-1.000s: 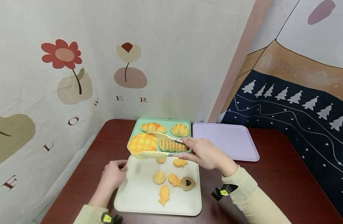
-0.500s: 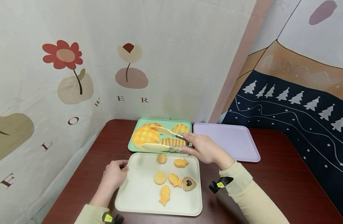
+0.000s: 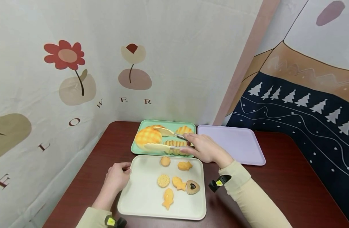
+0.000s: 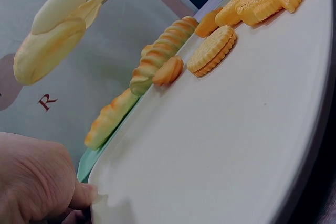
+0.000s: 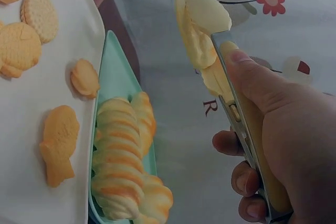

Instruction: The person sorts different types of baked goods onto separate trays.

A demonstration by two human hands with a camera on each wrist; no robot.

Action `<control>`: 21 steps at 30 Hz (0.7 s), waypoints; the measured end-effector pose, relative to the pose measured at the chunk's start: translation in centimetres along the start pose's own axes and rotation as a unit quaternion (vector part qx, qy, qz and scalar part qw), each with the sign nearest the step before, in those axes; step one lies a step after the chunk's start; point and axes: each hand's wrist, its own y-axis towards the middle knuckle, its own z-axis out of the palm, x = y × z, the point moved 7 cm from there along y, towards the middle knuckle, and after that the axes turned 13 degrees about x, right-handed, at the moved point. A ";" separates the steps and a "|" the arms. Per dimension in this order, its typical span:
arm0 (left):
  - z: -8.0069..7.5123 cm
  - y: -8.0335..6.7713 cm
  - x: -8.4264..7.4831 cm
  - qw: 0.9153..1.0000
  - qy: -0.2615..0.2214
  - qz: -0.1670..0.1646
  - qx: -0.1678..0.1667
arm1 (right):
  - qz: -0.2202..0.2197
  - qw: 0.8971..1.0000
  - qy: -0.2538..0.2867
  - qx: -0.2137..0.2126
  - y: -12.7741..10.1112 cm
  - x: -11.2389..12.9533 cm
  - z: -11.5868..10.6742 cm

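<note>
My right hand (image 3: 205, 148) grips a pair of tongs (image 5: 247, 124) with pale cream heads. Between those heads is a round orange-yellow bun (image 3: 148, 137) with a checked top, held up over the green tray (image 3: 135, 150). Its underside is hard to tell apart from the tongs' heads in the wrist views. My left hand (image 3: 117, 177) pinches the left rim of the white tray (image 3: 143, 202), thumb on top. On that tray lie several cookies: fish-shaped cookies (image 3: 168, 198), round cookies (image 3: 163, 180) and a heart-centred cookie (image 3: 192, 187).
The green tray, just behind the white one, also bears a ridged bread roll (image 5: 115, 156) and croissant-like breads (image 3: 184, 129). A lilac tray (image 3: 228, 142) lies to its right. A printed cloth (image 3: 174, 63) hangs behind the dark red table (image 3: 277, 183).
My right hand has moved the tongs and bun backward, from the white tray's far edge to over the green tray. My left hand stays on the white tray's rim.
</note>
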 end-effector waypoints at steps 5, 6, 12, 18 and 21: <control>0.1 0.0 0.0 1.000 -0.001 -0.001 -0.001 | 0.004 1.000 -0.005 0.007 0.8 -0.1 0.3; 0.1 0.0 0.0 1.000 -0.001 -0.002 -0.001 | 0.005 1.000 -0.005 0.010 1.0 -0.1 0.5; 0.2 0.0 0.1 1.000 -0.002 -0.003 0.000 | 0.020 0.999 0.005 0.024 1.9 -0.6 1.3; 0.1 -0.1 0.1 1.000 -0.001 0.002 -0.002 | 0.035 0.999 0.005 0.031 2.7 -1.2 2.0; 0.1 -0.1 0.1 1.000 0.001 0.005 -0.003 | 0.038 0.999 0.000 0.032 3.2 -1.4 2.3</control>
